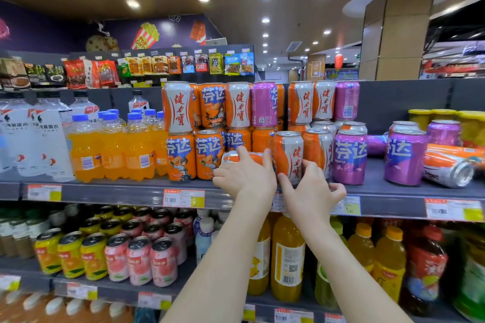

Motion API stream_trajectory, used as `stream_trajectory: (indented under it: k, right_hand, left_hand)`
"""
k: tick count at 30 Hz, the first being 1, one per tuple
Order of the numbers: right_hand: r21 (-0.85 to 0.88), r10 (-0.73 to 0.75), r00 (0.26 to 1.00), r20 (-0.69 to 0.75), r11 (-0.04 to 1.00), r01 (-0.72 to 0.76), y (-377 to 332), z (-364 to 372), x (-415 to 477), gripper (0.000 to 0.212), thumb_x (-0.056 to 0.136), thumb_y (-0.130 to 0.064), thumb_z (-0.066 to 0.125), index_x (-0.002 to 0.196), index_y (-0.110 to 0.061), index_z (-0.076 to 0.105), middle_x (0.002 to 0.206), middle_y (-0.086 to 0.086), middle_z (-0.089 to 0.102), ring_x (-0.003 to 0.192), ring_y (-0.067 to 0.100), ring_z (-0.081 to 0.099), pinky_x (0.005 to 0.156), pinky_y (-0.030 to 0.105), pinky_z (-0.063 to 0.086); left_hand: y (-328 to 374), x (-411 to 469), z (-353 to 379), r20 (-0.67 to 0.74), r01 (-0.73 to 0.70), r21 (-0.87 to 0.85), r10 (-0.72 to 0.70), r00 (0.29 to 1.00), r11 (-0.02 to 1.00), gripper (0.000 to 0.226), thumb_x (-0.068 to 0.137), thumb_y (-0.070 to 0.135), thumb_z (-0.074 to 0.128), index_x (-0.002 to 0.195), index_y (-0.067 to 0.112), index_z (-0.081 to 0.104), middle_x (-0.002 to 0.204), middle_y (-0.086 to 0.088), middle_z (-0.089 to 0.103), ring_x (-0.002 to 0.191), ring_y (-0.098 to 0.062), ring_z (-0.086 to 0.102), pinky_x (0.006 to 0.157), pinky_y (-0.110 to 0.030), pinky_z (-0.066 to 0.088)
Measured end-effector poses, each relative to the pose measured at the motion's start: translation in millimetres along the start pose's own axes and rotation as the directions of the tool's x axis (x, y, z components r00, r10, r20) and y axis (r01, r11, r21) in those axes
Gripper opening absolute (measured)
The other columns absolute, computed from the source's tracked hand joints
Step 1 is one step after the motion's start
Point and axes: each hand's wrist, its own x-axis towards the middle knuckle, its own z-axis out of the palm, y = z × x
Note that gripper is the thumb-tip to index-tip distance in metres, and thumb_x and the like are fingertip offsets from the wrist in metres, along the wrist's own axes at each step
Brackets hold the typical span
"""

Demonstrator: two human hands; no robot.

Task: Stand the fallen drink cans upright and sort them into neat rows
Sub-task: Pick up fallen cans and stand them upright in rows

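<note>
On the grey shelf, my left hand grips an orange-and-white can that lies on its side in front of the stacked orange cans. My right hand holds the base of an upright orange-and-white can just to its right. Further right, upright purple cans stand near a fallen orange-and-white can and a fallen purple can behind them. A second tier of cans is stacked on the lower ones.
Orange soda bottles and water bottles fill the shelf's left side. Yellow-lidded jars stand at the far right. The shelf below holds small cans and juice bottles. Snack packets hang behind.
</note>
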Motion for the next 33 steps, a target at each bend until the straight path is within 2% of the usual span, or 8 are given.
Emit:
stream_trajectory:
  k: [7, 14, 21, 28, 33]
  right_hand:
    - [-0.013, 0.000, 1.000, -0.017, 1.000, 0.000, 0.8, 0.9, -0.8, 0.046, 0.091, -0.051, 0.061, 0.126, -0.022, 0.054, 0.119, -0.005, 0.064, 0.107, 0.016, 0.059, 0.104, 0.046, 0.028]
    - [0.007, -0.005, 0.999, -0.032, 1.000, 0.005, 2.4, 2.3, -0.9, 0.046, 0.090, -0.051, 0.063, 0.125, -0.022, 0.056, 0.119, -0.005, 0.066, 0.105, 0.016, 0.060, 0.103, 0.046, 0.030]
    - [0.001, -0.019, 0.999, -0.038, 1.000, 0.019, 4.9, 0.3, 0.8, 0.048, 0.090, -0.054, 0.062, 0.125, -0.022, 0.056, 0.116, -0.004, 0.067, 0.102, 0.017, 0.060, 0.098, 0.042, 0.030]
    - [-0.035, -0.063, 0.998, -0.012, 0.997, 0.063, 12.4, -3.5, 6.8, 0.054, 0.089, -0.058, 0.062, 0.127, -0.021, 0.057, 0.118, -0.003, 0.068, 0.101, 0.018, 0.061, 0.093, 0.039, 0.033]
    - [-0.024, -0.086, 0.996, -0.012, 0.996, 0.086, 14.8, -4.5, 7.6, 0.052, 0.088, -0.059, 0.062, 0.125, -0.023, 0.058, 0.115, -0.004, 0.068, 0.097, 0.017, 0.061, 0.089, 0.037, 0.032]
  left_hand:
    - [-4.8, -6.1, 3.0, -0.066, 0.000, -0.104, -0.007, 0.998, 0.995, 0.071, 0.098, 0.072, 0.022, 0.157, 0.032, 0.025, 0.135, -0.025, 0.052, 0.119, -0.038, 0.048, 0.095, -0.046, 0.036]
    - [-4.7, -9.4, 10.1, -0.124, 0.006, -0.129, -0.022, 0.992, 0.992, 0.081, 0.092, 0.083, 0.018, 0.156, 0.034, 0.026, 0.130, -0.024, 0.054, 0.115, -0.036, 0.049, 0.093, -0.045, 0.037]
    - [-6.0, -9.4, 11.4, -0.161, 0.000, -0.255, -0.043, 0.986, 0.967, 0.073, 0.092, 0.075, 0.034, 0.153, 0.034, 0.031, 0.127, -0.023, 0.055, 0.113, -0.037, 0.048, 0.092, -0.045, 0.035]
    - [-10.6, -10.1, 21.8, -0.253, -0.098, -0.394, -0.005, 0.968, 0.914, 0.070, 0.085, 0.068, 0.047, 0.146, 0.038, 0.036, 0.124, -0.019, 0.055, 0.112, -0.038, 0.049, 0.096, -0.048, 0.036]
    - [-17.5, -8.2, 27.7, -0.372, -0.261, -0.394, 0.107, 0.922, 0.881, 0.072, 0.078, 0.061, 0.058, 0.143, 0.040, 0.038, 0.118, -0.012, 0.051, 0.108, -0.033, 0.047, 0.093, -0.043, 0.037]
